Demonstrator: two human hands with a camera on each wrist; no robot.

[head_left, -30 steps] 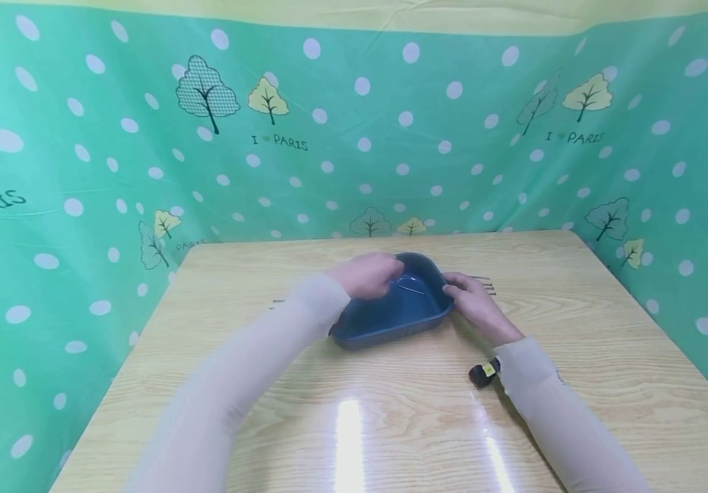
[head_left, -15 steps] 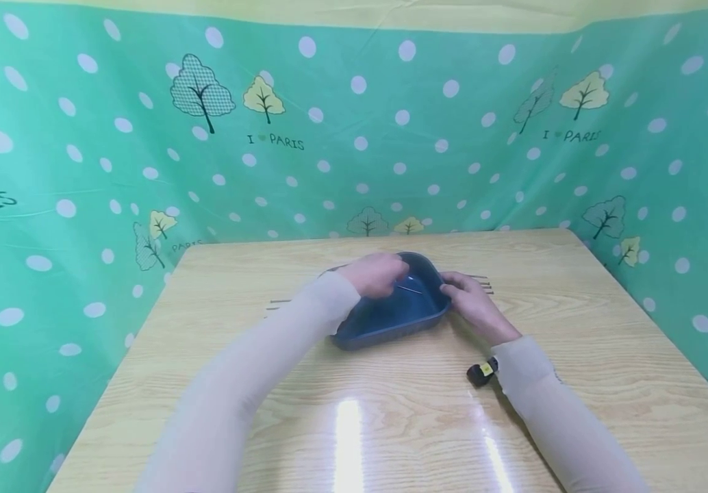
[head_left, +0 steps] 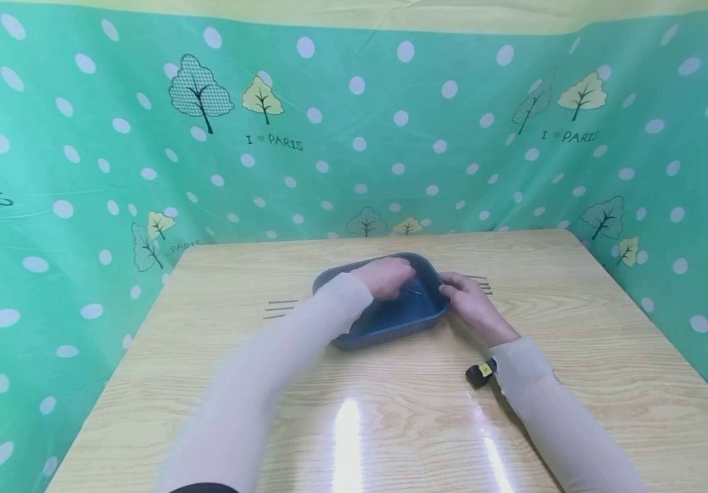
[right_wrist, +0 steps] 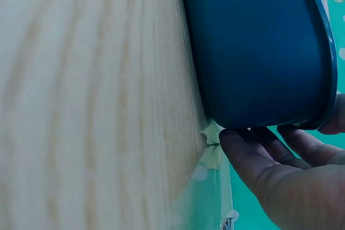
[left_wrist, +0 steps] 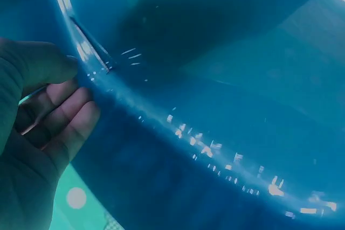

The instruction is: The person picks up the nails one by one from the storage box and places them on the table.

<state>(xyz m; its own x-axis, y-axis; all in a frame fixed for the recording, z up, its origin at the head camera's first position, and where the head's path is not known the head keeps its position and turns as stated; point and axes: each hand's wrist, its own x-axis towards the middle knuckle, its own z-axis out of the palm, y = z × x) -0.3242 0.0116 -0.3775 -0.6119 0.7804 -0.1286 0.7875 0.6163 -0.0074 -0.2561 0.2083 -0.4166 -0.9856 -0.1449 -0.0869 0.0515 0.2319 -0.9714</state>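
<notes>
A dark blue rectangular basin (head_left: 385, 337) sits on the wooden table. My right hand (head_left: 474, 305) holds its right end, thumb at the rim and fingers against the outer wall, as the right wrist view shows. Inside the basin reaches my left hand (head_left: 386, 277). A thin nail-like metal piece (left_wrist: 91, 44) lies at the curved edge of the basin floor, close to the left fingertips. In the left wrist view the left hand's fingers (left_wrist: 81, 122) are loosely bent, with nothing seen between them and the thumb.
Several thin nails (head_left: 485, 285) lie on the table right of the basin, partly behind the right hand. More nails (head_left: 279, 308) lie on the left. A small black object with a yellow label (head_left: 481, 372) is beside the right cuff. A green dotted cloth (head_left: 305, 198) surrounds the table.
My left hand has moved right inside the basin, toward the metal piece, uncovering more of the nails on the left. The right hand keeps its hold on the basin.
</notes>
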